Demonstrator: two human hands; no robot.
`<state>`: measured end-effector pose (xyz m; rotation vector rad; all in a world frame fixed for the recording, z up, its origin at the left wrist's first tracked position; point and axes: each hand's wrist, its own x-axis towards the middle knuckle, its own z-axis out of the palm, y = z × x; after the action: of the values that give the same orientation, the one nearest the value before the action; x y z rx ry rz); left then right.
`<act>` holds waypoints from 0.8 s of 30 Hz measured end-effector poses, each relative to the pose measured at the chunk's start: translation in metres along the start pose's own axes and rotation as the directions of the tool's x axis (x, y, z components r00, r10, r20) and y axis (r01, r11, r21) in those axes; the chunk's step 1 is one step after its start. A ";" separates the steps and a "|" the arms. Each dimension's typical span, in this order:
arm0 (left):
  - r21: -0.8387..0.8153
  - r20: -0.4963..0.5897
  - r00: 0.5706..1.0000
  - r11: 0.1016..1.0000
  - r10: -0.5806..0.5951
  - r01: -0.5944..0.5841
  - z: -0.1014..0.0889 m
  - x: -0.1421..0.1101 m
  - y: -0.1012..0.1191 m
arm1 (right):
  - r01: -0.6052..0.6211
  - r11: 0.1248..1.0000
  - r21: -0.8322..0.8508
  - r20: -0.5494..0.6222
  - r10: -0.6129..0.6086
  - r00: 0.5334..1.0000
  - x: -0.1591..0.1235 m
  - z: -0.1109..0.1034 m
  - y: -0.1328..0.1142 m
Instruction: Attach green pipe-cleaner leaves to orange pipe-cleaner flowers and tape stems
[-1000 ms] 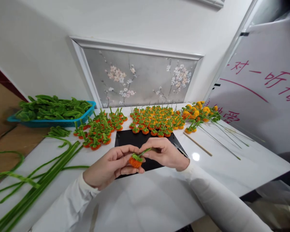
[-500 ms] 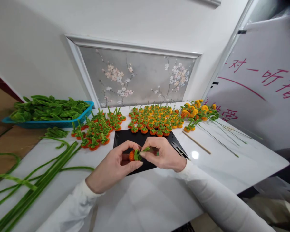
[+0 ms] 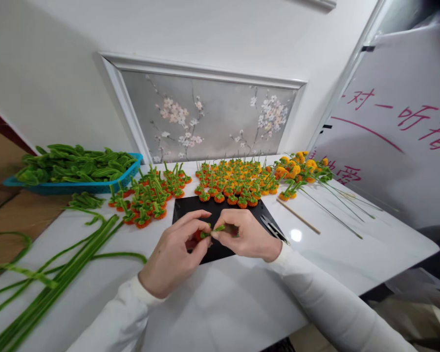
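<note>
Between my two hands, over a black mat (image 3: 220,252), is a small orange pipe-cleaner flower (image 3: 203,235) with a green collar and stem. My left hand (image 3: 178,254) is closed around the flower head and hides most of it. My right hand (image 3: 246,235) pinches the green stem at its thumb and fingertips, close to the left fingertips. Beyond the mat stand rows of similar orange and yellow flowers (image 3: 238,183), stems upward. Partly behind my right wrist lies a pair of scissors (image 3: 272,227) on the mat's right edge.
At the left, a blue basket (image 3: 91,186) holds green fuzzy leaves. Long green pipe cleaners (image 3: 66,274) lie in front of it. More orange flowers (image 3: 146,200) stand left of the mat. A thin wooden stick (image 3: 298,216) and long-stemmed yellow flowers (image 3: 308,166) lie at the right.
My left hand has turned and closed further over the flower, so its orange head is now mostly covered. My right hand keeps its pinch on the stem, nearly in place.
</note>
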<state>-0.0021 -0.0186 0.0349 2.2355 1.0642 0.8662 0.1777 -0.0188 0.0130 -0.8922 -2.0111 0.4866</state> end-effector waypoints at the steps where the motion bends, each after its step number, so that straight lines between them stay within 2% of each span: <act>1: -0.016 -0.002 1.000 1.000 -0.025 0.025 0.001 0.000 -0.001 | 0.017 1.000 -0.015 -0.001 -0.017 1.000 0.000 0.000 0.000; 5: -0.123 0.026 0.991 0.983 -0.133 0.135 0.002 0.000 -0.004 | 0.112 0.993 -0.046 -0.012 -0.113 0.994 -0.001 0.002 0.002; 9: -0.357 0.199 0.951 0.886 -0.236 0.295 -0.003 0.003 0.002 | 0.142 0.990 0.006 -0.014 -0.142 0.990 0.000 0.001 0.004; 12: -0.442 0.317 0.919 0.821 -0.235 0.363 -0.009 0.006 0.007 | 0.094 0.991 0.095 0.016 -0.096 0.995 0.001 -0.003 0.005; 16: -0.503 0.410 0.887 0.758 -0.214 0.415 -0.013 0.006 0.007 | 0.052 0.980 0.193 0.063 -0.065 0.996 0.003 -0.008 0.001; 19: -0.539 0.490 0.845 0.687 -0.214 0.487 -0.012 0.004 0.003 | 0.095 0.975 0.199 0.070 -0.111 0.991 0.004 -0.008 -0.002; 24: -0.586 0.603 0.770 0.539 -0.210 0.605 -0.013 0.002 -0.004 | 0.176 0.977 0.117 0.052 -0.183 0.982 0.002 -0.005 -0.004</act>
<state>-0.0126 -0.0126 0.0422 1.2570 0.7409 0.3834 0.1797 -0.0199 0.0190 -0.6273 -2.0762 0.5258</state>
